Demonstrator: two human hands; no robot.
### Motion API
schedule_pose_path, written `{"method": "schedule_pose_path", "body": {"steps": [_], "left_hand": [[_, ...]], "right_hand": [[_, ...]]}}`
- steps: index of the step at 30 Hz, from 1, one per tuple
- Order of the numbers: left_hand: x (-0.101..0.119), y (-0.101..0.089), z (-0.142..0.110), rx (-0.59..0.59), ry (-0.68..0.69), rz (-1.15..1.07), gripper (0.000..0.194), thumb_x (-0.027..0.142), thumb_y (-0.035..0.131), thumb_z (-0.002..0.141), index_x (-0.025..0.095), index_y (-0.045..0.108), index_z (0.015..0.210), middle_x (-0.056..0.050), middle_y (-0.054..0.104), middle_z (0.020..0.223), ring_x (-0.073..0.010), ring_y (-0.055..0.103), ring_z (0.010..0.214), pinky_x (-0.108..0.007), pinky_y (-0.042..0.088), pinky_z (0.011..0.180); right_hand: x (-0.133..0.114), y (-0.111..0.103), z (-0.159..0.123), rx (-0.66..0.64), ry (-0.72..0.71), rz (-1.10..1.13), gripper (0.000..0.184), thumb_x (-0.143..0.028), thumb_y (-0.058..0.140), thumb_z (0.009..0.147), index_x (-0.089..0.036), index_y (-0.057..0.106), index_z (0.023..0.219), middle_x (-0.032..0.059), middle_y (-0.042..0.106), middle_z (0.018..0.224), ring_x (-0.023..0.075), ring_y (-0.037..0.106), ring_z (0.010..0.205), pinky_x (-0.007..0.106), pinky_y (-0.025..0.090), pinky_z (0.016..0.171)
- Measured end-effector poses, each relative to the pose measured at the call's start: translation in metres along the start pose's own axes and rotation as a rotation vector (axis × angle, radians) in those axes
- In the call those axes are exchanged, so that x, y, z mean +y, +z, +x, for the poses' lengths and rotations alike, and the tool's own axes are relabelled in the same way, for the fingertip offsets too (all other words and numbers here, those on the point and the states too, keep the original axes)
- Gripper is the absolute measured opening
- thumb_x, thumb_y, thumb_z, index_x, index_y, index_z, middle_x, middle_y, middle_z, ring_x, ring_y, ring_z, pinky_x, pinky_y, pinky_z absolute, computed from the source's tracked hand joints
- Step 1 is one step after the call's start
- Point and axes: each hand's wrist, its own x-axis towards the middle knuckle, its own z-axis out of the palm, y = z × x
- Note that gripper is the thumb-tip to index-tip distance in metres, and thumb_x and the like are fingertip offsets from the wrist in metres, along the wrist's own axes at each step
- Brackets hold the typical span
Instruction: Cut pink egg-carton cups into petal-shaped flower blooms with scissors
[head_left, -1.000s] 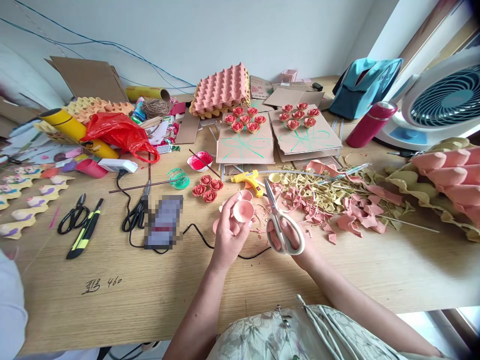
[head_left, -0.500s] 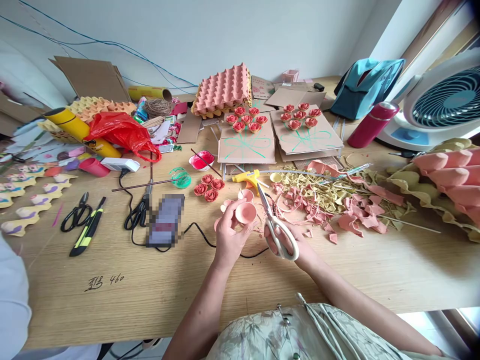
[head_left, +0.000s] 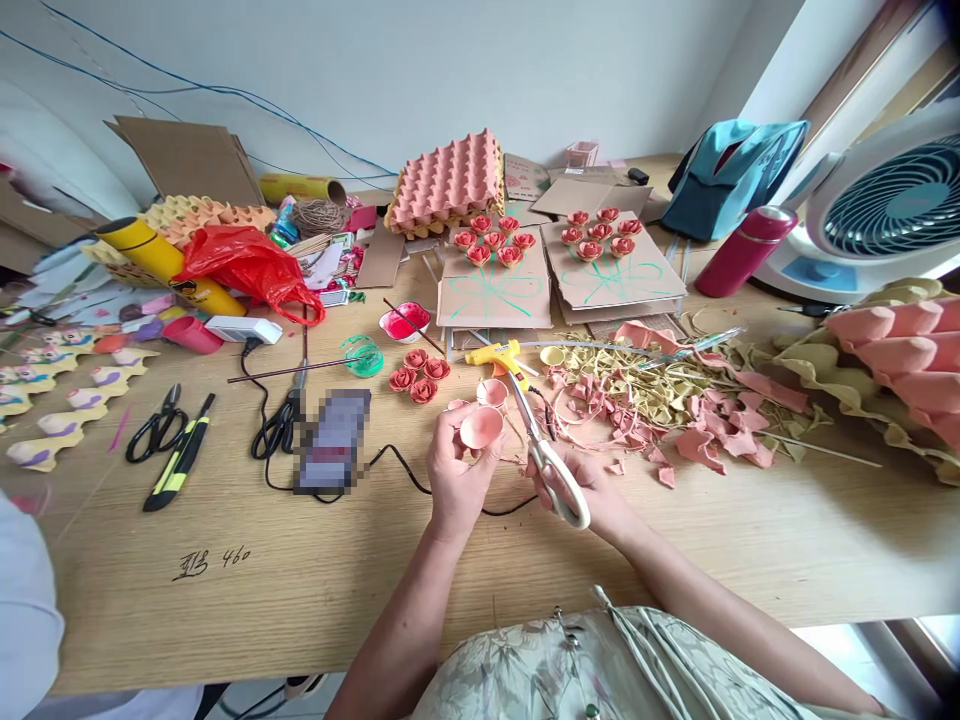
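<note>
Between the thumb and fingers of my left hand (head_left: 459, 470) is a pink egg-carton cup (head_left: 481, 427), its hollow facing up toward me. My right hand (head_left: 576, 482) grips white-handled scissors (head_left: 551, 462), the blades pointing up and left, beside the cup but apart from it. Just beyond my left hand rests another pink cup (head_left: 492, 393), with one more partly hidden behind my fingers. A yellow glue gun (head_left: 495, 353) lies past the cups. Several red paper-pulp roses (head_left: 418, 376) are grouped to the left of it.
Pink and yellow scraps (head_left: 652, 400) spread to the right, near stacked egg trays (head_left: 900, 350). Two cardboard sheets (head_left: 491, 300) with roses stand behind. To the left are a phone (head_left: 334, 440), a utility knife (head_left: 180, 455), black scissors (head_left: 157, 425) and a red paint bowl (head_left: 403, 321). A black cord (head_left: 409, 470) crosses the tabletop.
My left hand has shifted slightly left with the cup, which has tilted. The scissors in my right hand have turned a little, their handles now seen more edge-on.
</note>
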Motion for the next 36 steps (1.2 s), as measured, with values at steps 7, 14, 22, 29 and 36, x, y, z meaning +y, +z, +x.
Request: {"method": "schedule_pose_path", "body": {"steps": [7, 14, 22, 29, 36], "left_hand": [[-0.005, 0.003, 0.001, -0.046, -0.072, -0.043, 0.057, 0.030, 0.076, 0.082, 0.020, 0.052, 0.134, -0.013, 0.065, 0.130, -0.0232, 0.069, 0.112, -0.034, 0.060, 0.091], [-0.004, 0.004, 0.002, -0.082, -0.121, -0.114, 0.054, 0.033, 0.070, 0.088, 0.022, 0.050, 0.137, -0.015, 0.063, 0.135, -0.0261, 0.072, 0.109, -0.033, 0.064, 0.079], [0.000, 0.000, 0.002, -0.018, -0.066, -0.102, 0.045, 0.028, 0.076, 0.083, 0.021, 0.060, 0.125, -0.012, 0.068, 0.126, -0.0241, 0.069, 0.113, -0.034, 0.062, 0.091], [0.007, 0.000, 0.002, 0.044, -0.053, -0.076, 0.042, 0.030, 0.079, 0.079, 0.019, 0.062, 0.116, -0.011, 0.071, 0.116, -0.0223, 0.072, 0.102, -0.030, 0.062, 0.080], [0.005, 0.003, 0.002, 0.057, -0.071, -0.112, 0.044, 0.028, 0.081, 0.077, 0.019, 0.057, 0.113, -0.008, 0.070, 0.109, -0.0194, 0.072, 0.096, -0.029, 0.062, 0.080]], "right_hand": [[-0.002, -0.001, 0.002, 0.049, 0.003, -0.032, 0.051, -0.069, 0.066, 0.083, -0.020, 0.053, 0.080, -0.0033, 0.052, 0.059, 0.0095, 0.041, 0.050, 0.024, 0.031, 0.049], [-0.004, -0.002, 0.002, 0.063, 0.000, -0.106, 0.046, -0.063, 0.065, 0.086, -0.020, 0.052, 0.080, -0.0030, 0.053, 0.062, 0.0105, 0.041, 0.054, 0.025, 0.032, 0.052], [0.001, -0.002, 0.001, 0.046, -0.031, -0.236, 0.035, -0.054, 0.057, 0.092, -0.019, 0.055, 0.086, -0.0027, 0.053, 0.067, 0.0117, 0.044, 0.057, 0.025, 0.034, 0.053], [0.002, -0.004, -0.002, 0.102, -0.162, -0.728, 0.022, -0.039, 0.059, 0.090, -0.021, 0.052, 0.080, 0.0001, 0.058, 0.074, 0.0159, 0.051, 0.068, 0.028, 0.038, 0.063], [0.002, -0.004, -0.001, 0.123, -0.305, -1.040, 0.024, -0.041, 0.059, 0.091, -0.021, 0.049, 0.083, 0.0023, 0.058, 0.077, 0.0188, 0.052, 0.071, 0.031, 0.038, 0.070]]}}
